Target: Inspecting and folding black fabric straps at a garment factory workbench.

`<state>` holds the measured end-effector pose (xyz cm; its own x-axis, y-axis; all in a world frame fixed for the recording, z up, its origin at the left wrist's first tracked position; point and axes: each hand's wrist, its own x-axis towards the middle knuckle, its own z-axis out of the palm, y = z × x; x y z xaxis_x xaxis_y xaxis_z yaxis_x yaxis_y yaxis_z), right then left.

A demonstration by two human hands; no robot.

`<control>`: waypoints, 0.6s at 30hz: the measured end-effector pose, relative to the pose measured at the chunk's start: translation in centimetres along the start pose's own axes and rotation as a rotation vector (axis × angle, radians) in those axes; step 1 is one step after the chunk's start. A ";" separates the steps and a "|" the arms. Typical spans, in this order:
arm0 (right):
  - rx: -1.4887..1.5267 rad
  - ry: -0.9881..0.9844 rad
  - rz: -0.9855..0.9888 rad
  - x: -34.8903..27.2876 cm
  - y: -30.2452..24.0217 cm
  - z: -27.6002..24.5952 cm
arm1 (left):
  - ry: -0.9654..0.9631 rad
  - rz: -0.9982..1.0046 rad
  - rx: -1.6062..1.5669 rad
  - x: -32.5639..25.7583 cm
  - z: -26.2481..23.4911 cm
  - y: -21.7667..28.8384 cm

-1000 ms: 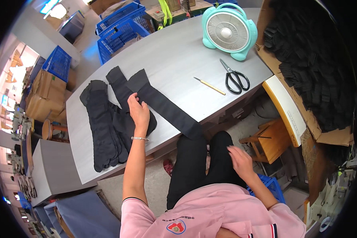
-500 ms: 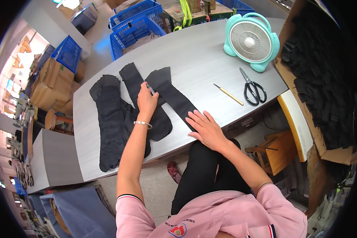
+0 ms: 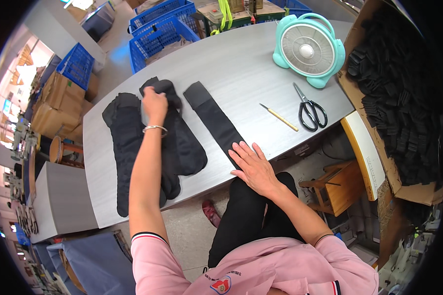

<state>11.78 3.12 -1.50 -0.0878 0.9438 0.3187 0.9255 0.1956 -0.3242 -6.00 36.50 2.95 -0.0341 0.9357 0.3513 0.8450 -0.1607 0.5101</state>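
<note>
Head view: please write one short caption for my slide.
Seated person's left hand rests on stacked black socks while right hand flattens a long black sock on a grey table.

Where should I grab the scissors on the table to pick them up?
Take the scissors by the black handle loops, at the end toward the table's near edge, coming from above. The closed blades point toward the fan, and the loops give fingers a ready grip.

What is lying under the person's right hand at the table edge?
The right hand lies flat on the near end of a long black sock on the grey table. The sock's end beneath the palm is hidden.
</note>
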 end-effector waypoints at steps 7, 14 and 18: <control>-0.052 0.024 0.004 0.8 -0.3 1.2 | 0.207 0.400 0.073 -0.5 -2.2 0.3; -0.123 0.040 0.033 1.3 1.2 3.5 | -0.272 0.668 -0.134 -12.7 0.9 4.6; -0.015 0.097 -0.022 2.4 0.4 3.9 | -0.562 0.471 -0.151 -17.5 2.5 3.7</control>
<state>10.56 6.49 -4.35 -0.0723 0.9089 0.4107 0.9292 0.2110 -0.3034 -0.95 20.31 -3.26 0.6255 0.7701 0.1252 0.6192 -0.5876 0.5210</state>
